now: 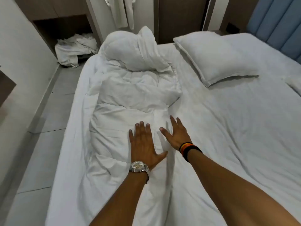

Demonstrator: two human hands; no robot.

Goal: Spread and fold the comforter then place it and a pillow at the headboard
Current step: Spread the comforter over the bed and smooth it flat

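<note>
Left hand: your left hand [144,144] lies flat on the comforter [130,98], fingers [141,128] spread wide.
Right hand: your right hand [176,134] rests beside it, fingers straight, holding nothing.
Comforter: rumpled, left-centre of frame, on the bed [236,128].
Pillow: pillow [216,57] upper right, near the blue headboard [276,25].

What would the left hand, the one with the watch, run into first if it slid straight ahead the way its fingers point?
Probably more of the rumpled comforter: the left hand lies flat on it, fingers pointing up the bed. Farther along that line sits a crumpled pillow, though depth is hard to judge.
</note>
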